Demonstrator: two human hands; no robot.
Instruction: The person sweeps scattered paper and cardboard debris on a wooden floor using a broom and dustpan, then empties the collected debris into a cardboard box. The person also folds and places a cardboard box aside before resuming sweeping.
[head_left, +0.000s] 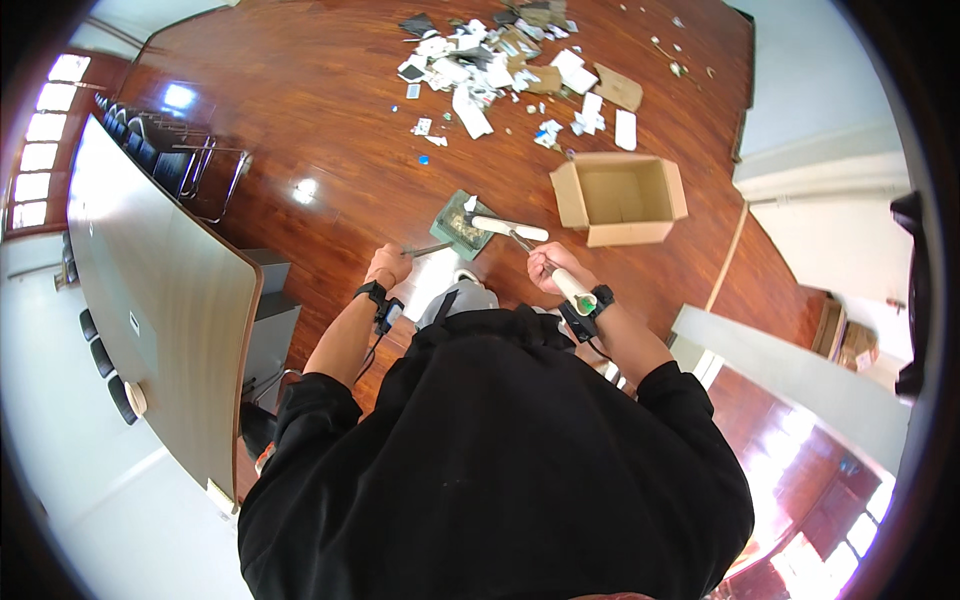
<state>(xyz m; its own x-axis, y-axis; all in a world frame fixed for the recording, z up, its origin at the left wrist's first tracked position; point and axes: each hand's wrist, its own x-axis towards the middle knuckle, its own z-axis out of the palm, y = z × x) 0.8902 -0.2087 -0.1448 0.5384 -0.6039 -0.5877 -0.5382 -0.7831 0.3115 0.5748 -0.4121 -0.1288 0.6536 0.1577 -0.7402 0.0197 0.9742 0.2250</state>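
My left hand (388, 264) is closed around the thin dark handle (431, 249) of a green plastic dustpan (442, 225). The dustpan is low over the wooden floor in front of my feet; whether it touches cannot be told. Tan debris (466, 225) and a white scrap (470, 203) lie in it. My right hand (555, 266) grips a metal shaft (520, 241) with a white sleeve (574, 291) at its near end. At the shaft's far end, a white bar (510, 227) reaches over the dustpan's right side. The bar's exact kind is unclear.
An open cardboard box (619, 196) stands ahead on the right. Farther off lies a heap of paper and cardboard litter (480, 64), with scraps around it. A long table (180, 300) and a row of chairs (169, 166) are on the left. A white cabinet (832, 217) stands right.
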